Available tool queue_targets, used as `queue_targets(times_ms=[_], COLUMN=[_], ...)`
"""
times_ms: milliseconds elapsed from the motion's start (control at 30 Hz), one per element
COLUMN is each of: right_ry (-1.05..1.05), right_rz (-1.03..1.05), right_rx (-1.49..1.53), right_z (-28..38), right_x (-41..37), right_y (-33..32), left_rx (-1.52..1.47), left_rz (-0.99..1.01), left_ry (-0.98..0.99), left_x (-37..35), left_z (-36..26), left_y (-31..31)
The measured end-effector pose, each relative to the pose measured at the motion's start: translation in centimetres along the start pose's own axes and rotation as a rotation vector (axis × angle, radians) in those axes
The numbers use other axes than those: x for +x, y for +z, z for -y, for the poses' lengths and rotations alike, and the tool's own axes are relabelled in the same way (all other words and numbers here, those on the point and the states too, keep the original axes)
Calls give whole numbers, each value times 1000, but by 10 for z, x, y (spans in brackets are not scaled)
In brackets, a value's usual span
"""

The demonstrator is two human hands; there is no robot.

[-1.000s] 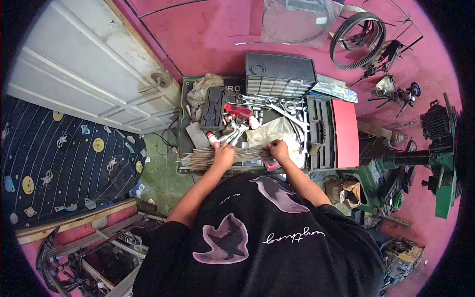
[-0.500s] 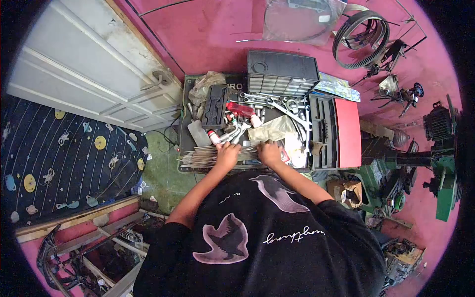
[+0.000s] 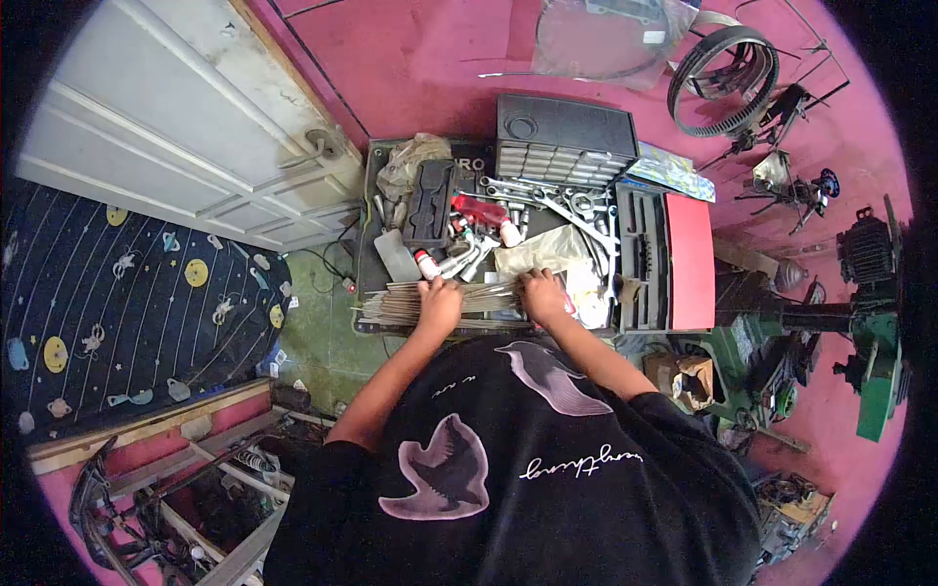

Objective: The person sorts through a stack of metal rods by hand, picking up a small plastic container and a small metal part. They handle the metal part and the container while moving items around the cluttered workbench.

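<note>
A loose bundle of thin, brownish-grey welding rods [image 3: 393, 304] lies lengthwise along the near edge of the tool-covered table. My left hand [image 3: 441, 305] is closed around the middle of the bundle. At its right-hand end, my right hand [image 3: 544, 296] grips the rods with bent fingers; the fingertips are partly hidden. Just beyond my left hand lies a small white bottle with a red cap [image 3: 426, 263]. A crumpled pale plastic bag [image 3: 542, 251] is close behind my right hand.
Several wrenches [image 3: 576, 217], a red-handled tool [image 3: 479, 209] and a black tool case [image 3: 428, 203] crowd the table. Behind stands a small-drawer cabinet [image 3: 565, 137]. To the right is an open toolbox with a red lid [image 3: 690, 261]; a white door [image 3: 195, 127] is at the left.
My right hand has shifted slightly right along the rods, and more of the rods shows between my hands. The camera view has moved a little.
</note>
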State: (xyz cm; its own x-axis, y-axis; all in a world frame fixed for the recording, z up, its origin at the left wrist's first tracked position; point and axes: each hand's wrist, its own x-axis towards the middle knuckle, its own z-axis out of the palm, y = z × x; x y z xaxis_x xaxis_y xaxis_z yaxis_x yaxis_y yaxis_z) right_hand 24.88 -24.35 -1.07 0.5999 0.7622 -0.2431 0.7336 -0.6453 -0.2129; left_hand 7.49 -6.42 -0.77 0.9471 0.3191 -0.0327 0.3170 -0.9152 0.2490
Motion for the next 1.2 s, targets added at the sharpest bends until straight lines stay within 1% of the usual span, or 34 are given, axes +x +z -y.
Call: queue_targets(times_ms=[133,200,233,300,400,467,600,633,700,767,900,967,1000,1067,1133,1200], right_ry=[-63,-83,-109,-133,-167,-183,-237,-248,-261,-327,-317,-443,-445,-376,-375,-372], right_rz=[46,45,32,19,-11,116,111,75,37,-5,-7,-20,-22,-39,-40,-43], right_rx=[12,1,5,10,26,10,15,3,-9,-83,-111,-254,-254,-152,-109,-64], right_z=[-5,-7,-9,-8,-6,-11,-10,-6,-2,-1,-4,-10,-8,-2,-2,-3], right_x=[6,8,9,7,4,11,9,6,5,7,14,18,16,6,3,0], right_y=[-1,-3,-4,-8,-15,-2,-4,-11,-21,-27,-17,-8,-12,-26,-32,-38], left_rx=[60,36,38,64,30,39,47,48,110,94,70,70,70,39,5,-73], left_rz=[21,80,79,-5,-6,16,65,64,31,22,-2,1,3,-6,-12,59], left_ry=[32,63,65,106,121,126,137,139,149,151,172,156,137,106,78,40], left_x=[5,6,7,8,9,13,15,15,13,10,9,8,8,9,8,10], left_z=[0,2,3,2,3,4,2,1,-2,-5,-3,-2,-1,0,-2,-2], left_y=[3,3,5,9,11,14,11,12,13,11,14,13,12,10,5,-3])
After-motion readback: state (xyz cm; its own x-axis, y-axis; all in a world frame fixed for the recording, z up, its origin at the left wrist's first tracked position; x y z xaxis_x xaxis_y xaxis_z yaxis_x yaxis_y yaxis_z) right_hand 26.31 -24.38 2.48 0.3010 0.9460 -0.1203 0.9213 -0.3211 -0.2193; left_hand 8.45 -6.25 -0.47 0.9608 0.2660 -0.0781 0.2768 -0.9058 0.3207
